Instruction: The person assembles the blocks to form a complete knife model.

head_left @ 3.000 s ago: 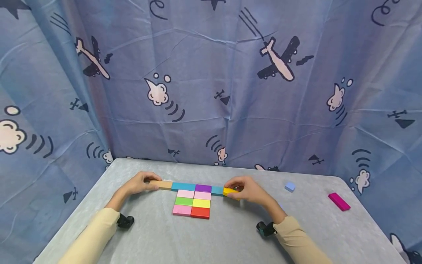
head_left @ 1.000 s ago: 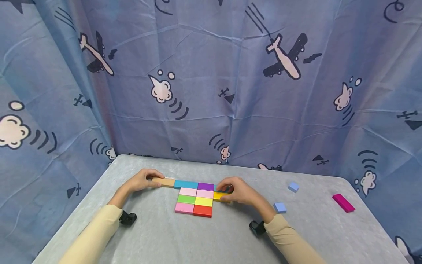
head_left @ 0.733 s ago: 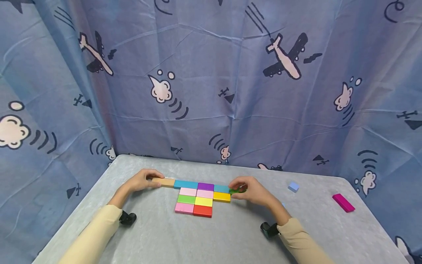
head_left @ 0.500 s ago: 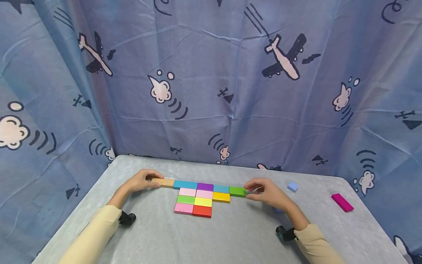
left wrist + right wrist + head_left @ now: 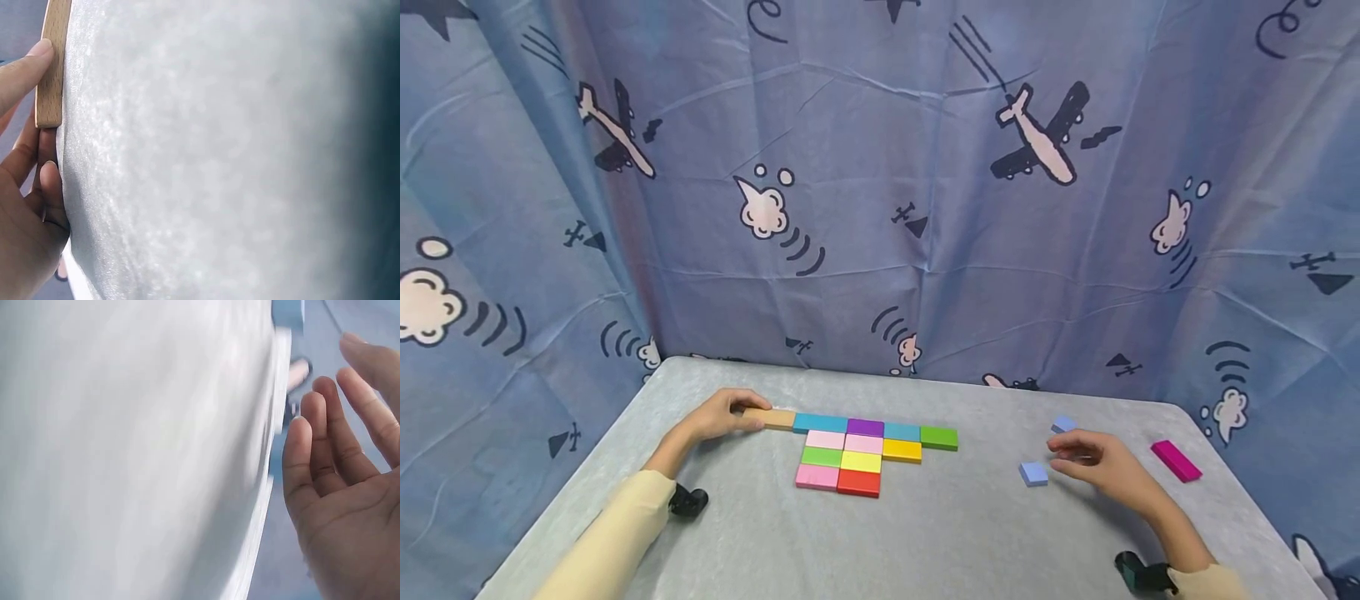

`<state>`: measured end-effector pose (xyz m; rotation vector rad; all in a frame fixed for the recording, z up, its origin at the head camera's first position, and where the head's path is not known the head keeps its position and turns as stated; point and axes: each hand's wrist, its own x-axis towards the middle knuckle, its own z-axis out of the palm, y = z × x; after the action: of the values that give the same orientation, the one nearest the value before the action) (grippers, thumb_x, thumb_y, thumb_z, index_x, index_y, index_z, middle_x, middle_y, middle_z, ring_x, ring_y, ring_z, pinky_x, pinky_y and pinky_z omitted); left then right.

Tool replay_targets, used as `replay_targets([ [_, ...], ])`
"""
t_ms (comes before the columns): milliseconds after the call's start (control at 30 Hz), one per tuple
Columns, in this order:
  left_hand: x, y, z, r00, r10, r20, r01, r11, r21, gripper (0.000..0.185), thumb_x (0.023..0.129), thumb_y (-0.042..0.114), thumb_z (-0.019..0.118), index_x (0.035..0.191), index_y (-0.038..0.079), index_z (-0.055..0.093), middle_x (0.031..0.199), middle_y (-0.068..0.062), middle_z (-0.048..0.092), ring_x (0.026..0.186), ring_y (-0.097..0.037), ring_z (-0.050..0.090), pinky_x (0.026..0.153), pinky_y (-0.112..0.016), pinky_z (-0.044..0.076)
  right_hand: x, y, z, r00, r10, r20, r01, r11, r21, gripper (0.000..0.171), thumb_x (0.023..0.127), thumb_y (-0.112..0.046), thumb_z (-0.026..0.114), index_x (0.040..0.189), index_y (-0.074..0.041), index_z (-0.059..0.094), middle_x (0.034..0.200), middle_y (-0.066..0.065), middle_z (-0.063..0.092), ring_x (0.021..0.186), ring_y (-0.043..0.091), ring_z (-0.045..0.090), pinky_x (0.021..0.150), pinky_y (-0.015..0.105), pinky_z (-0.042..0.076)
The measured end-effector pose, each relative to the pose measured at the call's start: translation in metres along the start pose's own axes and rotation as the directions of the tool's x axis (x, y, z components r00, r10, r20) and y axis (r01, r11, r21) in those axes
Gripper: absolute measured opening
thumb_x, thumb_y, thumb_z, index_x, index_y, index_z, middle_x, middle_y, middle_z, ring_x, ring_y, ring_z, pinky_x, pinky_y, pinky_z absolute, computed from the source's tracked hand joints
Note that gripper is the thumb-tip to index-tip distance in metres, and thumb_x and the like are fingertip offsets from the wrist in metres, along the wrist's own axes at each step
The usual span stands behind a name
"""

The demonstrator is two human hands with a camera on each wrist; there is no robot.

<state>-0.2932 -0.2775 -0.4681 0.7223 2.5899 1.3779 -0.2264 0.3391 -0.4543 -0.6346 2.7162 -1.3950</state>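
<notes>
Grey, slightly fuzzy cloth covers the table (image 5: 880, 542), and behind it hangs a blue curtain (image 5: 880, 208) printed with aeroplanes and puffs of cloud, closing off the back and sides.

On the table the coloured blocks (image 5: 859, 454) lie flat and edge to edge, packed in rows so that each steadies the next; the far row runs longest, from a bare wooden block (image 5: 772, 419) at its left end to a green block (image 5: 939, 437) at its right.

The left hand (image 5: 718, 417) rests at that left end, fingers laid along the wooden block (image 5: 51, 69) and one fingertip pressing its edge, which to my eye braces the row against sliding.

The right hand (image 5: 1093, 462) hovers well apart from the rows, fingers loosely spread and holding nothing, as the wrist view (image 5: 350, 487) confirms. It sits just beside a small pale blue square (image 5: 1033, 474), with a second pale blue square (image 5: 1063, 425) a little beyond; whether a fingertip touches either one I can't quite tell from here.

A magenta block (image 5: 1176, 460) lies alone near the right edge.
</notes>
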Motion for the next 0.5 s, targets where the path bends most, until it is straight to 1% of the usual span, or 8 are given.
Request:
replay_targets([
  [133, -0.001, 0.001, 0.000, 1.000, 0.001, 0.001, -0.001, 1.000, -0.006, 0.029, 0.080, 0.008, 0.075, 0.107, -0.001, 0.067, 0.100, -0.014, 0.065, 0.088, -0.027, 0.056, 0.075, -0.033, 0.043, -0.019, 0.009, -0.021, 0.996, 0.041, -0.085, -0.045, 0.998, -0.040, 0.035, 0.087, -0.017, 0.068, 0.115, 0.003, 0.062, 0.108, 0.019, 0.063, 0.091, 0.015, 0.062, 0.074, 0.023, 0.048],
  [300, -0.002, 0.004, 0.001, 1.000, -0.013, -0.002, 0.013, 1.000, -0.009, 0.029, 0.080, 0.006, 0.074, 0.107, -0.002, 0.067, 0.101, -0.014, 0.065, 0.088, -0.026, 0.056, 0.075, -0.032, 0.043, -0.036, 0.017, -0.043, 0.981, 0.071, -0.183, -0.096, 0.987, -0.132, 0.036, 0.088, -0.020, 0.067, 0.117, 0.001, 0.061, 0.109, 0.019, 0.063, 0.092, 0.005, 0.060, 0.073, 0.018, 0.047],
  [367, -0.003, 0.008, 0.001, 1.000, -0.013, -0.005, 0.013, 1.000, -0.011, 0.028, 0.080, 0.003, 0.073, 0.107, -0.003, 0.066, 0.101, -0.016, 0.065, 0.088, -0.028, 0.056, 0.075, -0.033, 0.043, -0.041, 0.020, -0.051, 0.974, 0.090, -0.208, -0.124, 0.979, -0.160, 0.036, 0.088, -0.021, 0.067, 0.117, 0.000, 0.061, 0.109, 0.019, 0.063, 0.091, 0.002, 0.059, 0.072, 0.017, 0.046],
  [500, -0.004, 0.020, 0.001, 1.000, -0.010, -0.004, 0.010, 1.000, -0.026, 0.028, 0.080, 0.000, 0.071, 0.107, -0.008, 0.065, 0.101, -0.022, 0.063, 0.089, -0.034, 0.055, 0.075, -0.036, 0.043, -0.050, 0.027, -0.066, 0.960, 0.117, -0.253, -0.168, 0.967, -0.193, 0.038, 0.087, -0.024, 0.068, 0.117, 0.001, 0.062, 0.107, 0.015, 0.064, 0.088, 0.001, 0.058, 0.068, 0.017, 0.046],
])
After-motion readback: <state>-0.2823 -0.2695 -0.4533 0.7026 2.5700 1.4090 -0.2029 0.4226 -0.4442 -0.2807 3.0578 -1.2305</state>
